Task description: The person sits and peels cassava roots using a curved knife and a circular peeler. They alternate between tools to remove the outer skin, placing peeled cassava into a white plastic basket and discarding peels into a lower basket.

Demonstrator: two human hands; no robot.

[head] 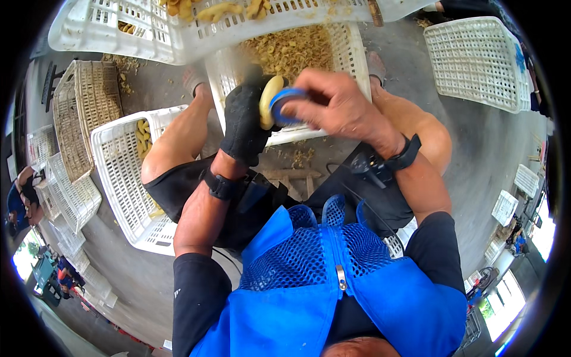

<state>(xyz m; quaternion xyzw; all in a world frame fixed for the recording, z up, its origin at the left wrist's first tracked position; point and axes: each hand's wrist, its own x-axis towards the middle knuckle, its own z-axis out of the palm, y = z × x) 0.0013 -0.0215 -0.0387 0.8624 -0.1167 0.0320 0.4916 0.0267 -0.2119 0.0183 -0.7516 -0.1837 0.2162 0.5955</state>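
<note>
My left hand [243,118], in a black glove, grips a pale yellow, elongated vegetable piece [271,100]. A blue-rimmed round hand tool [285,105] is held in my bare right hand [337,105], its edge against the right side of that piece. Motion blurs the tool and the right fingers, so its exact kind is unclear. Below both hands stands a white plastic crate [290,137] between my legs. Brownish-yellow peelings [294,49] fill much of it.
A white crate [178,40] with yellow pieces [218,11] sits above the peelings crate. Another white crate [120,187] by my left leg holds more pieces [143,136]. Crates stand at left [87,116] and right [475,64]. A person [24,196] is at far left.
</note>
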